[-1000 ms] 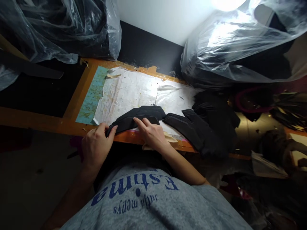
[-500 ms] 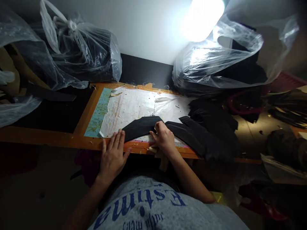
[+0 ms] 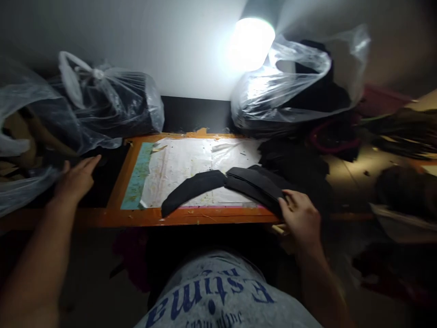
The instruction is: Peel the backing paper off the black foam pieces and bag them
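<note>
Two hands apart: right hand (image 3: pixel 302 217), grip seemingly closed on the stack of black pieces (image 3: pixel 256 184) at the surface (image 3: pixel 143 217) edge; left hand (image 3: pixel 77 178) open, fingers spread, near plastic bags (image 3: pixel 105 102).

Grey short-sleeved cotton T-shirt (image 3: pixel 218 296) with dark blue printed lettering across the chest, near and centre. Bare forearms both sides, no sleeves, gloves or wrist jewellery. Bare left hand (image 3: pixel 77 180), bare right hand (image 3: pixel 302 217).
</note>
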`<state>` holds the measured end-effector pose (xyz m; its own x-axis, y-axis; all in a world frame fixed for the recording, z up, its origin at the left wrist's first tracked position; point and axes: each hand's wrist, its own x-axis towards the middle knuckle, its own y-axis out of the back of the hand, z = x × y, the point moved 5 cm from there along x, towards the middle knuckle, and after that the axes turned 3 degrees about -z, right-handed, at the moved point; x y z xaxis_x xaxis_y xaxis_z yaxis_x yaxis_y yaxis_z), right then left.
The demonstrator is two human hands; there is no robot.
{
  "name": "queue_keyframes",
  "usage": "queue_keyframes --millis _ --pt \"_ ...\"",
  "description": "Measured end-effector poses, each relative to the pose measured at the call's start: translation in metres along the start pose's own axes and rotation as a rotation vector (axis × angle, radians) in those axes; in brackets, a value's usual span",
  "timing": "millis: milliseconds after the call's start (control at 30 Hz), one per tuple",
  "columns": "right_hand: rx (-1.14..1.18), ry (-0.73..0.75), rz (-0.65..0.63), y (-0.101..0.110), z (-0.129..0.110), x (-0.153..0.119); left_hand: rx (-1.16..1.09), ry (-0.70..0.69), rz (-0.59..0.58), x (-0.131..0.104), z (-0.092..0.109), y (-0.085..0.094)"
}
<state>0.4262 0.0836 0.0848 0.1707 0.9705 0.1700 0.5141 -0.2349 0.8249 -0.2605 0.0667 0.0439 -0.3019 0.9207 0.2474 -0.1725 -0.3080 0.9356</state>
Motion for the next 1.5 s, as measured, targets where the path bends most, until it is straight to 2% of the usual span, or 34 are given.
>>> queue_keyframes --millis 100,167,233,300,367,467,533,600,667,833,933,1033,1100,1200,1267,1333,1433,1500 --pt "-0.127 0.001 -0.020 -0.004 -0.009 -0.009 -0.054 -0.064 -0.031 0.020 0.006 -0.010" --pt "-0.015 0.077 -0.055 -0.009 -0.031 -0.015 -0.094 -0.124 -0.055 0.020 0.023 -0.019" --pt "0.178 0.206 -0.221 -0.021 -0.060 -0.024 -0.128 -0.181 -0.071 0.008 0.049 -0.024" --pt "0.327 0.335 -0.453 -0.038 -0.091 -0.036 -0.163 -0.229 -0.074 -0.014 0.086 -0.022" --pt "0.381 0.433 -0.588 -0.053 -0.118 -0.048 -0.221 -0.277 -0.077 -0.044 0.132 -0.012" --pt "0.463 0.536 -0.625 -0.069 -0.146 -0.058 -0.350 -0.557 -0.085 -0.101 0.219 0.012" --pt "0.557 0.573 -0.675 -0.076 -0.154 -0.060 -0.422 -0.689 -0.134 -0.133 0.266 0.023" --pt "0.645 0.558 -0.756 -0.081 -0.153 -0.061 -0.505 -0.713 -0.128 -0.152 0.294 0.029" --pt "0.767 0.494 -0.858 -0.084 -0.146 -0.060 -0.547 -0.695 -0.095 -0.162 0.308 0.028" --pt "1.201 0.210 -1.199 -0.090 -0.131 -0.063 -0.592 -0.825 -0.055 -0.172 0.331 0.021" --pt "1.262 0.071 -1.232 -0.090 -0.130 -0.065 -0.709 -0.819 -0.087 -0.169 0.345 0.026" --pt "1.292 -0.006 -1.242 -0.090 -0.132 -0.069 -0.767 -0.771 -0.115 -0.163 0.353 0.031" --pt "1.323 -0.043 -1.251 -0.093 -0.133 -0.073 -0.787 -0.744 -0.105 -0.160 0.351 0.033" --pt "1.421 -0.141 -1.275 -0.105 -0.132 -0.080 -0.790 -0.709 0.007 -0.161 0.338 0.035" --pt "1.491 -0.244 -1.197 -0.112 -0.125 -0.077 -0.789 -0.665 0.087 -0.164 0.324 0.036" --pt "1.511 -0.334 -0.984 -0.113 -0.109 -0.062 -0.867 -0.547 0.107 -0.166 0.305 0.034" --pt "1.471 -0.343 -0.595 -0.095 -0.073 -0.027 -1.059 -0.158 0.111 -0.168 0.268 0.025" --pt "1.381 -0.277 -0.415 -0.075 -0.048 -0.004 -1.074 0.142 0.138 -0.174 0.244 0.015"
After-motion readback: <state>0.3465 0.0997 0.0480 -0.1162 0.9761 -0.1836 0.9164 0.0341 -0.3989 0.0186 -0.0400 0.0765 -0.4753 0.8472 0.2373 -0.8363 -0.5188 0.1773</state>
